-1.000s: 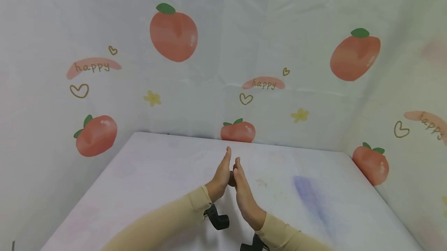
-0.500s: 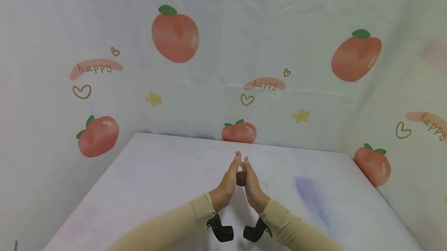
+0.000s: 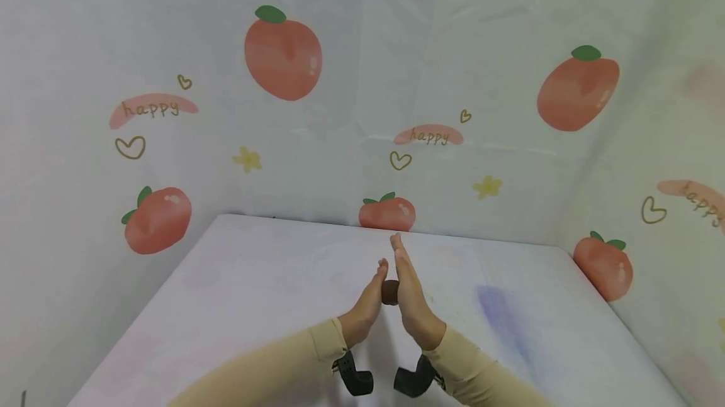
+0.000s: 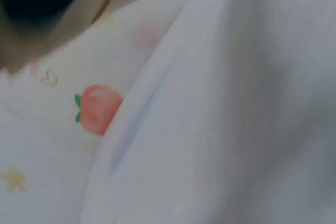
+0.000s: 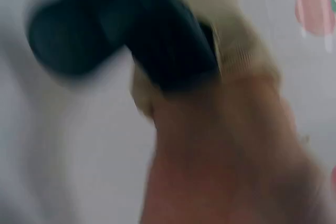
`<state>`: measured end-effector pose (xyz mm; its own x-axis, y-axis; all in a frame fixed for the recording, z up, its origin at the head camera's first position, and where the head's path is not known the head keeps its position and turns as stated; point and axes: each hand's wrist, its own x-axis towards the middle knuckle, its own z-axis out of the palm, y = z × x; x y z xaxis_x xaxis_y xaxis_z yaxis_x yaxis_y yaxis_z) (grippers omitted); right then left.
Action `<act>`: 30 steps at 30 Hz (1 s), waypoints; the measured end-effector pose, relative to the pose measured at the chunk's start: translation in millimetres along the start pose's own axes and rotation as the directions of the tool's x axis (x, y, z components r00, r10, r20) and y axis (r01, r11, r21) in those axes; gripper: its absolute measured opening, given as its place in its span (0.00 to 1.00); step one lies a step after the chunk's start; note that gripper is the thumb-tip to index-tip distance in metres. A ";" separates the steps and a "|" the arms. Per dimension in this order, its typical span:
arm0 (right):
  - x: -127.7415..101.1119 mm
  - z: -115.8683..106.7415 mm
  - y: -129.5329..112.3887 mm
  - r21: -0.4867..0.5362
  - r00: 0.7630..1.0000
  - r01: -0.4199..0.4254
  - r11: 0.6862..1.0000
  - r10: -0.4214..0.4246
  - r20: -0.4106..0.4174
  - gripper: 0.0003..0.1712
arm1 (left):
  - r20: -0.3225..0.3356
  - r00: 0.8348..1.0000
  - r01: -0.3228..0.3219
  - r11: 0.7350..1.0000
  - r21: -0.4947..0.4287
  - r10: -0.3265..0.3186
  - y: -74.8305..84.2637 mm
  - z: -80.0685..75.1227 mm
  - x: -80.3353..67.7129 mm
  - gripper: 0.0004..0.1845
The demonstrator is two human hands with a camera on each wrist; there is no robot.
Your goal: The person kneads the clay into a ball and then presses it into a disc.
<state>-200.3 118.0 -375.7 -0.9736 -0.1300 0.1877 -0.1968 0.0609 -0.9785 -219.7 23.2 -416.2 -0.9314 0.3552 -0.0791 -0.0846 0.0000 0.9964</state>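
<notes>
In the head view, a small, rounded brown lump [image 3: 389, 292] that looks like clay sits between my two palms, above the white table. My left hand [image 3: 364, 307] touches its left side with extended fingers. On its other side my right hand [image 3: 415, 300] presses flat, the fingers straight and reaching farther forward than the left ones. The fingertips lean toward each other above the lump. The left wrist view shows neither the lump nor the fingers clearly. A blurred wrist [image 5: 215, 124] fills much of the right wrist view, and the lump is hidden there.
The white table [image 3: 255, 268] has a blue-violet smear [image 3: 506, 322] on its right side. Behind it hangs a white cloth backdrop [image 3: 340, 111] printed with peaches, hearts and "happy". Black wrist cameras, the left one [image 3: 355, 375] and the right one [image 3: 416, 377], hang below the wrists.
The hands slide against each other: a second ago the left reached farther forward, then both were nearly level, and now the right is ahead. The lump stays between the palms.
</notes>
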 end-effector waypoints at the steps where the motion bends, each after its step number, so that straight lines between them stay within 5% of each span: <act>1: 5.2 -3.5 -0.4 -0.004 1.000 -0.005 1.000 0.005 -0.018 0.34 | 0.023 0.999 -0.025 1.000 0.005 0.025 0.8 2.8 -2.9 0.36; 8: 28.9 -22.8 16.4 -0.025 0.990 -0.139 0.990 0.138 -0.031 0.37 | 0.077 0.989 -0.127 0.992 0.003 0.127 18.5 13.0 -17.6 0.33; 15: 2.8 -6.9 30.2 -0.085 0.985 -0.154 0.984 0.160 0.069 0.33 | -0.052 0.997 -0.062 0.994 -0.092 0.057 29.3 -2.9 -5.9 0.37; 21: -24.7 7.1 17.4 -0.092 0.973 -0.112 0.989 0.128 0.193 0.33 | -0.095 0.995 -0.003 0.996 -0.087 -0.005 11.1 -12.7 5.7 0.41; 26: -14.8 -1.5 7.6 -0.019 0.993 -0.067 0.998 0.069 0.098 0.34 | -0.014 0.998 -0.057 0.998 -0.009 0.057 -2.5 -1.3 -0.9 0.38; 30: 7.4 -14.4 8.3 0.004 0.999 -0.046 0.999 0.046 -0.002 0.34 | 0.056 0.993 -0.106 0.994 -0.025 0.107 1.2 11.3 -12.7 0.34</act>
<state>-210.9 131.7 -381.2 -0.9819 -0.1254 0.1422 -0.1510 0.0633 -0.9865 -204.0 29.2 -413.6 -0.9138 0.4050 0.0296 0.0055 -0.0606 0.9981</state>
